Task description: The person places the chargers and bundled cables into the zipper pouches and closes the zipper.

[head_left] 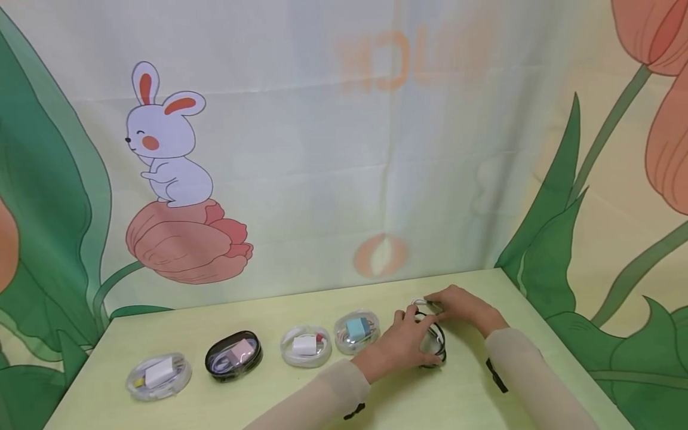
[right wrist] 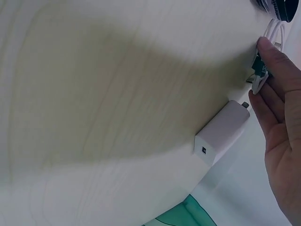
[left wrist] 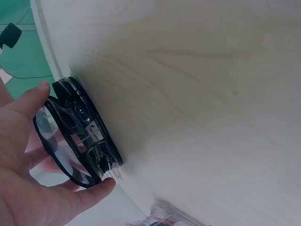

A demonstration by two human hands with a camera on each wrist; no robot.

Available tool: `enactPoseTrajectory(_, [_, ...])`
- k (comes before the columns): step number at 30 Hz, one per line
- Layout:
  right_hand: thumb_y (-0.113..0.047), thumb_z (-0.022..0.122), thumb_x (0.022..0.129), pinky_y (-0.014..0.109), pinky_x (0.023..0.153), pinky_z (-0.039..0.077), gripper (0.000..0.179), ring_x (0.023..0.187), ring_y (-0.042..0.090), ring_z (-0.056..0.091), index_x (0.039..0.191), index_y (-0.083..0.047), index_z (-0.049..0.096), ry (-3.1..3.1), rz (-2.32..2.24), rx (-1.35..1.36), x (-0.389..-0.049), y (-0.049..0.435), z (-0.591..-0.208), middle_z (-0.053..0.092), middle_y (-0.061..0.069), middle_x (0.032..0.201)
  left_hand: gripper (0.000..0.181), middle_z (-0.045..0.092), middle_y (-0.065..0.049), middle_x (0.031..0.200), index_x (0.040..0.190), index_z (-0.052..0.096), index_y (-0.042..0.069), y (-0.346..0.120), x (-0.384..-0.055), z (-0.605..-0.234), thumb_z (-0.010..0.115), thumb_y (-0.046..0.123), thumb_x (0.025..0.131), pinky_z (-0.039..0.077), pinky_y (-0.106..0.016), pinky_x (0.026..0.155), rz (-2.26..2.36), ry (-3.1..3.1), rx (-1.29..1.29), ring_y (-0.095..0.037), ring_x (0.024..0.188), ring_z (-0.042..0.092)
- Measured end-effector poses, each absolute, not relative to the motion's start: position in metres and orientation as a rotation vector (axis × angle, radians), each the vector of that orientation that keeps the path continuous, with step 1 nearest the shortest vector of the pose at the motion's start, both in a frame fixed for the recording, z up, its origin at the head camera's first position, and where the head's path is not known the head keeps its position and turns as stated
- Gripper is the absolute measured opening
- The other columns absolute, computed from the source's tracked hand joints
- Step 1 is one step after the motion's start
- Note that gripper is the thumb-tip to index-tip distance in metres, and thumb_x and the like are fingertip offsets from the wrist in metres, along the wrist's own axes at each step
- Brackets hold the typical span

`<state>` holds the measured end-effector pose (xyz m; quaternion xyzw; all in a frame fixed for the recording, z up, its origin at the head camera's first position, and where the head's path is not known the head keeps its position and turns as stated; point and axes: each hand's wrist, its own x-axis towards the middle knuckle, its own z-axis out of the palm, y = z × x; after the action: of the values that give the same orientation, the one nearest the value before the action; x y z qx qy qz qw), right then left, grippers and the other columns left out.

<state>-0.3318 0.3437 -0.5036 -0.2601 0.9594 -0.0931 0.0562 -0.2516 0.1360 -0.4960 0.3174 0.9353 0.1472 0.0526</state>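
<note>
My left hand (head_left: 398,341) grips an oval, black-rimmed clear case (left wrist: 60,149), its fingers and thumb spread over the rim. The lid side stands tilted apart from the base in the left wrist view. Just beyond it, my right hand (head_left: 466,309) pinches the end of a white cable (right wrist: 275,29) with a dark green piece at its connector. The cable runs up toward the case. Beneath the right fingers, a white charger block (right wrist: 223,128) lies on the tabletop; in the head view it is hidden behind the hand.
To the left stands a row of packed cases: a clear one with a blue charger (head_left: 357,328), a clear one with a white charger (head_left: 305,345), a black one with a pink charger (head_left: 241,351), and another clear one (head_left: 160,375). A printed cloth (head_left: 301,197) hangs behind the table (head_left: 258,406).
</note>
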Motion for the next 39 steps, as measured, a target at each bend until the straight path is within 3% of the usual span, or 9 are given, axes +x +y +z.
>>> enactPoseTrajectory(3, [-0.024,0.082,0.087,0.04,0.088,0.054,0.054,0.094,0.018,0.064,0.132,0.001,0.066,2.941,-0.272,-0.798,-0.332,0.344,-0.505,0.072,0.013,0.117,0.075,0.032,-0.012,0.153,0.148,0.045,0.032,0.136,-0.251,-0.496,0.075,0.06,0.085,0.056,-0.033,0.081,0.448,2.844,0.968,-0.033,0.132,0.04])
enactPoseTrajectory(11, [-0.023,0.084,0.084,0.042,0.09,0.055,0.051,0.103,0.025,0.068,0.128,-0.003,0.069,2.994,-0.313,-0.771,-0.326,0.348,-0.498,0.073,0.009,0.118,0.079,0.031,-0.013,0.155,0.152,0.042,0.032,0.138,-0.249,-0.497,0.073,0.061,0.085,0.056,-0.031,0.081,0.442,2.849,0.975,-0.033,0.133,0.04])
enactPoseTrajectory(18, [-0.021,0.084,0.084,0.038,0.082,0.058,0.046,0.097,0.024,0.071,0.125,-0.004,0.072,3.0,-0.346,-0.863,-0.317,0.35,-0.483,0.075,0.008,0.113,0.081,0.029,-0.012,0.156,0.15,0.04,0.028,0.138,-0.25,-0.498,0.072,0.063,0.085,0.057,-0.031,0.08,0.457,2.883,0.96,-0.034,0.135,0.04])
enactPoseTrajectory(28, [-0.022,0.086,0.081,0.026,0.071,0.056,0.035,0.085,0.013,0.072,0.114,-0.011,0.078,2.943,-0.428,-1.002,-0.299,0.357,-0.476,0.078,0.002,0.102,0.083,0.031,-0.014,0.154,0.147,0.04,0.024,0.14,-0.248,-0.499,0.078,0.059,0.082,0.057,-0.033,0.083,0.556,2.94,0.905,-0.038,0.134,0.041])
enactPoseTrajectory(34, [-0.013,0.087,0.079,0.02,0.063,0.053,0.018,0.072,-0.004,0.062,0.096,-0.013,0.081,2.856,-0.527,-1.092,-0.286,0.354,-0.487,0.076,-0.008,0.088,0.084,0.029,-0.013,0.154,0.147,0.038,0.024,0.14,-0.244,-0.505,0.078,0.059,0.082,0.058,-0.032,0.079,0.563,2.923,0.869,-0.038,0.134,0.04])
enactPoseTrajectory(39, [-0.008,0.087,0.075,0.021,0.06,0.048,0.018,0.064,-0.004,0.051,0.083,-0.017,0.074,2.864,-0.514,-1.081,-0.286,0.344,-0.494,0.067,-0.015,0.075,0.082,0.029,-0.011,0.15,0.143,0.038,0.024,0.138,-0.244,-0.506,0.08,0.056,0.081,0.057,-0.031,0.076,0.633,2.92,0.92,-0.036,0.131,0.041])
